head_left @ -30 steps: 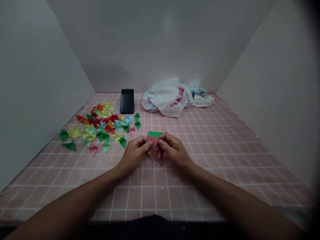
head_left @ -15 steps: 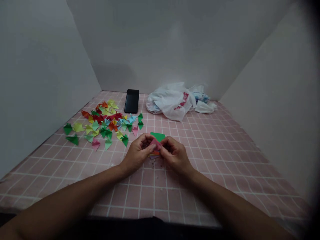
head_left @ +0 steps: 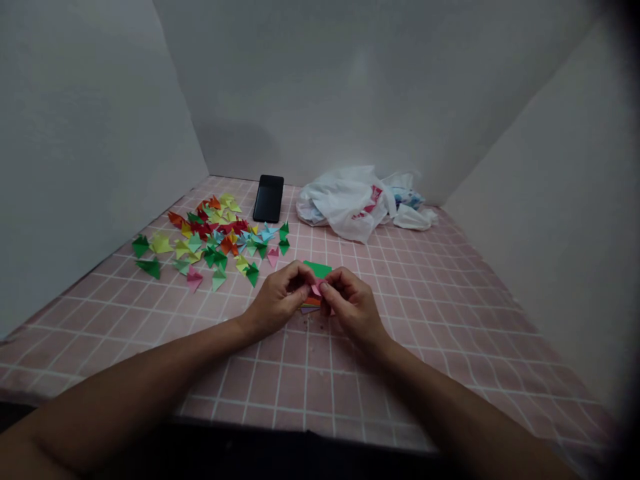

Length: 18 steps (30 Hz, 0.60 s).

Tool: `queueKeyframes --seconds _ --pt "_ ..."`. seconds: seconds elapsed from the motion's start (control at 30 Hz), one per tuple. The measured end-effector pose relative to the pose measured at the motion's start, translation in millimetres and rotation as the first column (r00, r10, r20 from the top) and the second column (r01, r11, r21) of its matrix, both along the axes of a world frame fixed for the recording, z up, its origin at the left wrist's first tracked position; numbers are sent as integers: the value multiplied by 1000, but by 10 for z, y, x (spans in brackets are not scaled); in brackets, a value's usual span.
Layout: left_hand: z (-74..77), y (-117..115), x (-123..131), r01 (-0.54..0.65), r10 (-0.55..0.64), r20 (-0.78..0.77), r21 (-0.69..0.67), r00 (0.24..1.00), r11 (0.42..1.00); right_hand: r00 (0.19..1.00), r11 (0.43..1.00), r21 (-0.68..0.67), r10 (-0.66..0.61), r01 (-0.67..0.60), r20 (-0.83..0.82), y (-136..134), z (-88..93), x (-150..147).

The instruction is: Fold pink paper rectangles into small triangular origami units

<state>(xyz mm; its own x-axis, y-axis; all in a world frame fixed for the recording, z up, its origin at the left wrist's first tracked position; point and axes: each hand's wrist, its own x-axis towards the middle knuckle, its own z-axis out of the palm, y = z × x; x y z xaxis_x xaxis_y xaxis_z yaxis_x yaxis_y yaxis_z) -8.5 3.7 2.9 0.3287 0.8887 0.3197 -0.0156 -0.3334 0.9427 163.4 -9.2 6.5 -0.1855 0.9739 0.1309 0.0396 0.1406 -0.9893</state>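
Observation:
My left hand and my right hand meet over the mat, their fingertips pinching a small piece of pink origami paper, which is mostly hidden by my fingers. Just below them lies a stack of coloured paper squares, partly covered by both hands. A green paper square sticks out from beneath my fingers on the far side. Small paper crumbs dot the mat near my wrists.
Left of my hands spreads a heap of folded paper triangles in several colours. A black smartphone stands at the back, next to a crumpled white plastic bag. A pink grid-patterned mat lies between white walls.
The view has tilted and shifted, so the scene sits differently in the frame. My hands have drawn closer around the pink paper, and less of it shows now.

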Motion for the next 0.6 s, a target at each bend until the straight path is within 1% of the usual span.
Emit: queueKeyframes --seconds 0.1,0.2,0.33,0.47,0.6 --pt "21 -8 -16 12 -13 -5 -24 1000 1000 1000 1000 25 -14 13 23 -11 -12 -3" --pt "42 -17 -24 4 -4 -7 -48 1000 999 997 996 88 -30 24 66 -21 -33 0" --pt "21 -12 -14 -17 18 16 -56 1000 998 990 989 143 -50 31 130 -21 -43 4" --pt "-6 0 8 -17 19 42 -50 999 999 992 988 152 -54 36 118 -14 -43 2" --pt "-6 0 22 -13 18 61 -79 998 997 992 982 180 -82 63 100 -10 -51 8"
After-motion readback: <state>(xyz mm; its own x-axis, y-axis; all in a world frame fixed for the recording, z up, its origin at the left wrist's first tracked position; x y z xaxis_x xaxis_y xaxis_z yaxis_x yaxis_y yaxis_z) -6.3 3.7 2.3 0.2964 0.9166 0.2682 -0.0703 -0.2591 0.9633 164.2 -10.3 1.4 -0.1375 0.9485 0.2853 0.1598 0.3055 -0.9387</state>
